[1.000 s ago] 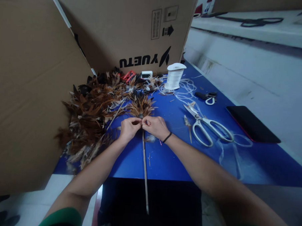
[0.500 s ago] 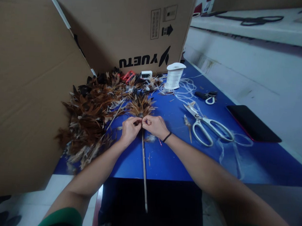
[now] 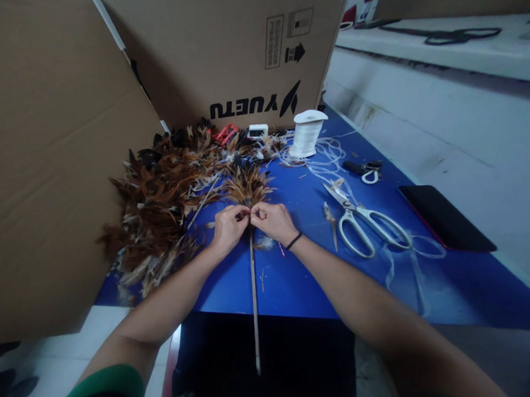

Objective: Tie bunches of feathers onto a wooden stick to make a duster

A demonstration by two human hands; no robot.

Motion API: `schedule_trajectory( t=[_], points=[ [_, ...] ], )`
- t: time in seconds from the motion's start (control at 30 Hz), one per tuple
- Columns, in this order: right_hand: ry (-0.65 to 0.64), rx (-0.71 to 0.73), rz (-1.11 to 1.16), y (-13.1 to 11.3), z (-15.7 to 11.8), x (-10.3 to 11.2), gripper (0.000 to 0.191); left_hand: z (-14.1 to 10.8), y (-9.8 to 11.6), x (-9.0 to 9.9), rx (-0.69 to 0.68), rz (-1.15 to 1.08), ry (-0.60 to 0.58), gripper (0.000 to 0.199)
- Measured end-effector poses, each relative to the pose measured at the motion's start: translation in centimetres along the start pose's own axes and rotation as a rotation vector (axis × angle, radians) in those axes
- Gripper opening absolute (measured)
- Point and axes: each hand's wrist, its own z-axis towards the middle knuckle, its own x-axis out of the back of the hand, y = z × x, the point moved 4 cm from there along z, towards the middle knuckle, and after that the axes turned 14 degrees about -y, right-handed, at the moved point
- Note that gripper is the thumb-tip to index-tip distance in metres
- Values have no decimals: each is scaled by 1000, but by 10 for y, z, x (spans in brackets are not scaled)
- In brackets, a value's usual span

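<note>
A bunch of brown and black feathers [image 3: 248, 183] fans out at the far end of a thin stick [image 3: 254, 291], like a small feather duster. The stick's near end juts over the table edge. At the neck, where feathers meet stick, my left hand [image 3: 231, 225] and my right hand [image 3: 273, 219] come together, fingertips touching or nearly so. Both are closed in a pinch, and the fingers hide whatever is between them. A dark band circles my right wrist. Right of my hands lie silver scissors [image 3: 354, 217], blades apart, and a loose feather [image 3: 330, 225].
A large feather heap [image 3: 159, 200] covers the left of the blue table [image 3: 296, 287], before a cardboard box [image 3: 201, 49]. Behind stands a spool of clear ribbon [image 3: 307, 136], loose strands around it. Black-handled snips [image 3: 363, 169] and a dark tablet-like slab [image 3: 444, 218] lie right.
Both hands stay pinched at the neck of the feather bunch, with hardly any visible movement. The whole view has shifted very slightly.
</note>
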Motion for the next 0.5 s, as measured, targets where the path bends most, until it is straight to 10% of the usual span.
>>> schedule_trajectory(
  t=[0.5],
  points=[
    [-19, -19, 31, 1, 0, 1, 14, 3, -10, 0, 86, -174, -61, 11]
  ],
)
